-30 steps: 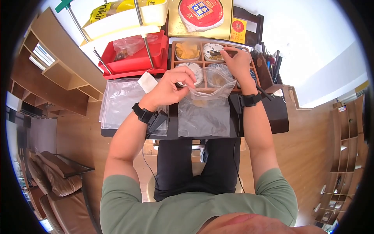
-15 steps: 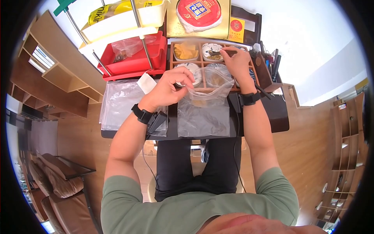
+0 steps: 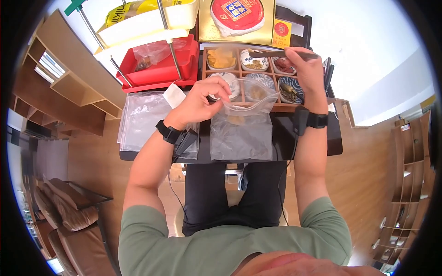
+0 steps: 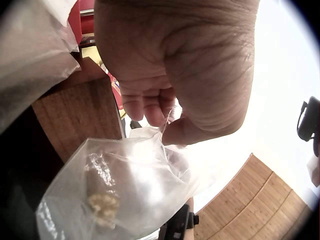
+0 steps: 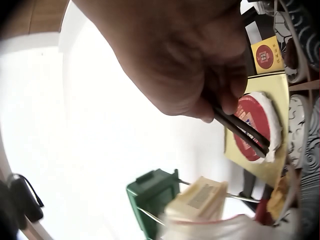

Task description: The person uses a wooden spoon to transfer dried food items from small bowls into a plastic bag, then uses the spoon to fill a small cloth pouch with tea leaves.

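My left hand [image 3: 202, 99] pinches the rim of a clear zip bag [image 3: 241, 142], whose mouth gapes over the front of a divided wooden tray [image 3: 285, 109]. A pale yellowish clump [image 4: 103, 207] shows through the plastic in the left wrist view. Above the tray's right side, my right hand [image 3: 309, 73] holds dark tweezers [image 3: 262, 54] that point left, over a patterned bowl of greenish-brown bits [image 3: 254, 65]. In the right wrist view the two tips lie close together. Beneath that hand are a bowl of reddish pieces [image 3: 283, 65] and one of dark pieces [image 3: 289, 89].
Yellow pieces [image 3: 221, 59] fill the tray's back left bowl. Flat clear bags [image 3: 149, 124] lie on the dark table at left. Behind them stands a rack with a red bin [image 3: 186, 60]. A round red-wrapped cake [image 3: 237, 16] sits on a gold box at the back.
My right hand has drawn to the right with the tweezers, uncovering the two right-hand bowls. My left hand and the bag have stayed in place.
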